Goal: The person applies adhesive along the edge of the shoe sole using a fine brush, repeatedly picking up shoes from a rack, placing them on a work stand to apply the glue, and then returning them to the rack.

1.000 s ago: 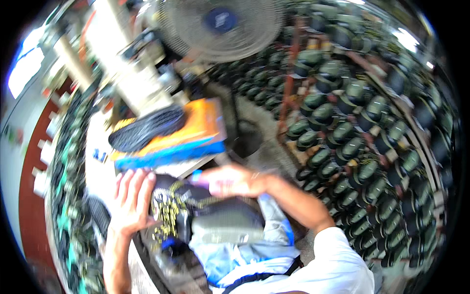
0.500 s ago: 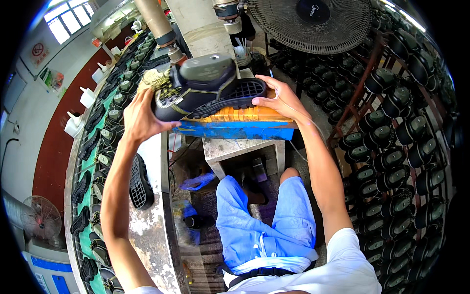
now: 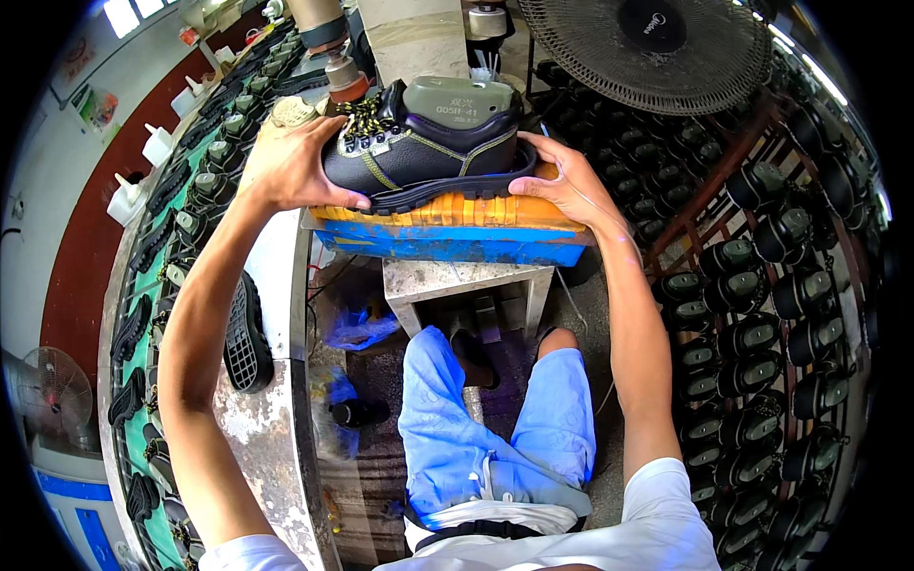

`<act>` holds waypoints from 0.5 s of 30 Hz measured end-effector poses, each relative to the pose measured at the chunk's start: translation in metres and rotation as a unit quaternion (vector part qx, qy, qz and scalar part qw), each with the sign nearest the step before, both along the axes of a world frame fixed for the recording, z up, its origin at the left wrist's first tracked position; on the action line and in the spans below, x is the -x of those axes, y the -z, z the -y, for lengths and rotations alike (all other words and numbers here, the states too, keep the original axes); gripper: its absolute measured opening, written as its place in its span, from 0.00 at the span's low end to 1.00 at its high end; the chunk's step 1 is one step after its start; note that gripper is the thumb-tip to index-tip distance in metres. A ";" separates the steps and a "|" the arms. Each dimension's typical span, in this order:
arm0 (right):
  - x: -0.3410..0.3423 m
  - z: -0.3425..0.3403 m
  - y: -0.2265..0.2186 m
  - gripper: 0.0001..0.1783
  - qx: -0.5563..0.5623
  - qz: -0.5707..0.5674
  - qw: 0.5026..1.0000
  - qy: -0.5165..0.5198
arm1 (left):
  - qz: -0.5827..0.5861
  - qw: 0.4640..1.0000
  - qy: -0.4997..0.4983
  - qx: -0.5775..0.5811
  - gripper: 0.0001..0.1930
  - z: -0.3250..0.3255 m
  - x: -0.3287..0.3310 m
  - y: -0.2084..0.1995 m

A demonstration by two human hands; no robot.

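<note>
A black work shoe with yellow stitching and yellow-black laces sits level before me, toe to the left. Inside it is a grey-green shoe last. Beneath lies a black rubber sole, its raised rim sticking out behind the heel. My left hand is wrapped round the toe end, thumb low along the sole. At the other end, my right hand grips the sole's heel between thumb and fingers. Both rest over an orange-yellow pad on a blue base.
A loose sole lies on the worn bench at left. Beyond it, a green conveyor carries shoes and soles past white squeeze bottles. Racks of lasted shoes fill the right. A large fan and a machine cylinder stand ahead.
The shoe was tilted, with its heel off the sole and the sole's grid showing. Now it sits level, its heel down against the sole. My hands still hold both ends.
</note>
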State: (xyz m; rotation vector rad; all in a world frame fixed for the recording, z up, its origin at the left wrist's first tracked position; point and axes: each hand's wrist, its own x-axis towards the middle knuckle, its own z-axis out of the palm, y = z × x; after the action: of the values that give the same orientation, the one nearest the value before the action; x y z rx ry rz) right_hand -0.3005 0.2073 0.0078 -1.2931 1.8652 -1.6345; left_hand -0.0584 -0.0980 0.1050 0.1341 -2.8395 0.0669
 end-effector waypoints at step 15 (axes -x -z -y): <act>0.010 0.004 0.002 0.41 -0.013 0.010 1.000 -0.010 | 0.069 0.971 0.056 -0.220 0.59 0.016 0.006 -0.001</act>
State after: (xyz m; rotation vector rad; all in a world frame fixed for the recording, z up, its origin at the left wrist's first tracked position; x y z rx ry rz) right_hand -0.3106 0.2032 0.0059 -1.2765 1.8496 -1.6030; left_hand -0.0647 -0.1139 0.1060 0.0644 -2.9450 -0.6021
